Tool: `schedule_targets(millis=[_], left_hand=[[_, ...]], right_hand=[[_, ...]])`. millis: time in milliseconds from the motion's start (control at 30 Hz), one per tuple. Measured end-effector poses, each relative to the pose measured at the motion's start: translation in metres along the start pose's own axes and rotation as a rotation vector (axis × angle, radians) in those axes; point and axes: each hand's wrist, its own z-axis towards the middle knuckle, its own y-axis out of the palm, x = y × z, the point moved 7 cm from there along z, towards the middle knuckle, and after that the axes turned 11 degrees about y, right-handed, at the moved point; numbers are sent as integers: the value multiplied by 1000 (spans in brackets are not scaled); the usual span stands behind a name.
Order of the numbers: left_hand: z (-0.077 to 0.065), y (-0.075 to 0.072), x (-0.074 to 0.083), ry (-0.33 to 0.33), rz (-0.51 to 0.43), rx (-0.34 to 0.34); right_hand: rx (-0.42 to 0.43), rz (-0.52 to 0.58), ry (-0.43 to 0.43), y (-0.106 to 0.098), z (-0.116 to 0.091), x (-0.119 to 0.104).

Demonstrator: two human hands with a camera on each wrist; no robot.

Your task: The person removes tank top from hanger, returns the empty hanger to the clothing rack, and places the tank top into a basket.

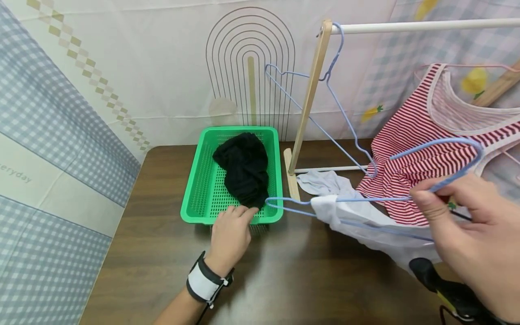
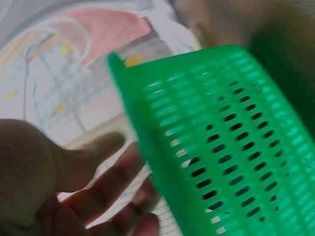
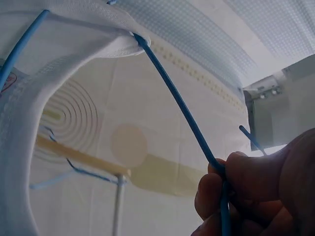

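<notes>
My right hand (image 1: 467, 234) pinches a blue clothes hanger (image 1: 459, 169) at the base of its hook, with the hook curving up above the fingers. A white garment (image 1: 365, 214) hangs partly on this hanger, whose left end sticks out past the cloth. In the right wrist view the thumb and fingers close on the blue wire (image 3: 182, 105), and the white fabric (image 3: 29, 123) drapes at left. My left hand (image 1: 231, 230) reaches over the near rim of a green basket (image 1: 188, 189), its fingertips close to a crumpled black garment (image 1: 245, 169) inside. The left wrist view shows those fingers loosely extended at the rim.
Behind the hands stands a rack with a wooden post (image 1: 310, 99) and a white rail (image 1: 426, 25). An empty blue hanger (image 1: 341, 113) hangs from the rail, and a red-striped tank top (image 1: 410, 135) hangs on the right. The brown table (image 1: 154, 253) lies underneath.
</notes>
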Motion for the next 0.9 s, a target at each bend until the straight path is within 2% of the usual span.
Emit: schedule_targets(millis=[100,233,267,333,400,500,567,667,900], left_hand=[[6,-15,-3,-43,-210,58],[13,-36,-3,-80,-611,120],[13,-41,0,-68,-684,123],[15,-49,10,3,-751,103],[16,-55,24,116,-716,69],[16,-61,47,297,-564,48],[14,-62,58,363,-481,58],[12,-63,65,384,-434,82],[9,-59,59,349,-461,116]], right_hand=[[-28,-11,-44,16,-7,-14],[-87,-4,-111,39,-12,-35],[-108,-2,-123,44,-13,-39],[-148,10,-138,55,-17,-44],[-189,16,-143,65,-20,-45],[-243,16,-133,77,-25,-46],[-267,11,-121,82,-27,-45],[-288,12,-107,87,-28,-43],[-250,24,-149,85,-28,-37]])
